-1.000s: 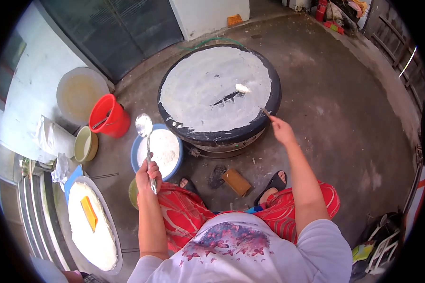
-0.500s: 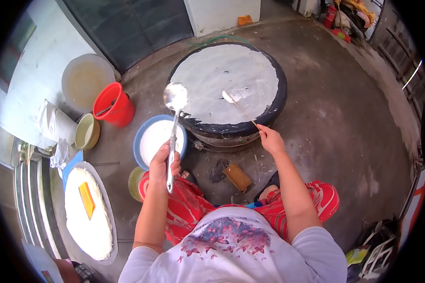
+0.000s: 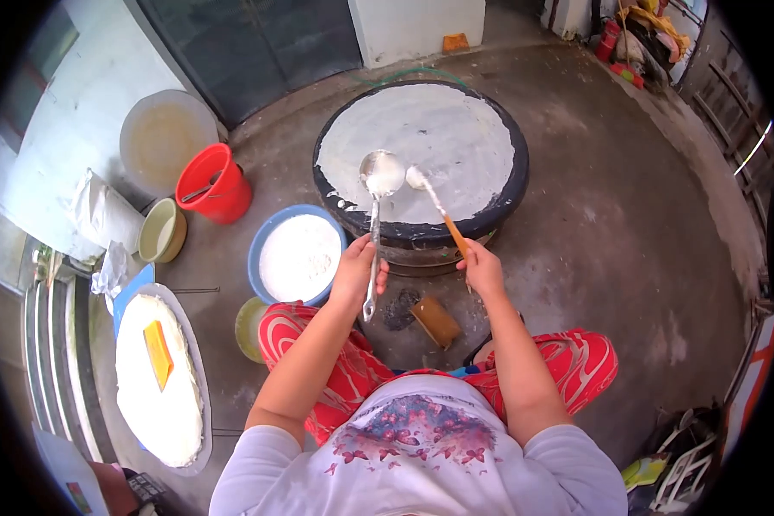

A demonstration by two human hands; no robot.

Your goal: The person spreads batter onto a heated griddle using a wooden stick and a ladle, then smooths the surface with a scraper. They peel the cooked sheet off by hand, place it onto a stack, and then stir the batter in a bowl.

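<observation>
My left hand (image 3: 355,269) grips the handle of a long metal ladle (image 3: 379,176), whose bowl holds white batter over the near left part of a round black griddle (image 3: 507,185) coated in white. My right hand (image 3: 483,269) holds a wooden-handled spreader (image 3: 436,203), its white tip right beside the ladle bowl on the griddle surface. A blue basin of white batter (image 3: 299,256) sits on the floor just left of my left hand.
A red bucket (image 3: 215,185), a pale tub (image 3: 165,133) and a small cream bowl (image 3: 162,230) stand at left. A tray of white sheets (image 3: 159,387) with a yellow scraper (image 3: 158,353) lies at lower left. A brown block (image 3: 437,321) lies before my feet. Clutter lines the right wall.
My left hand swung the ladle from over the blue basin rightward onto the griddle. My right hand pulled the spreader back and left until its tip met the ladle bowl.
</observation>
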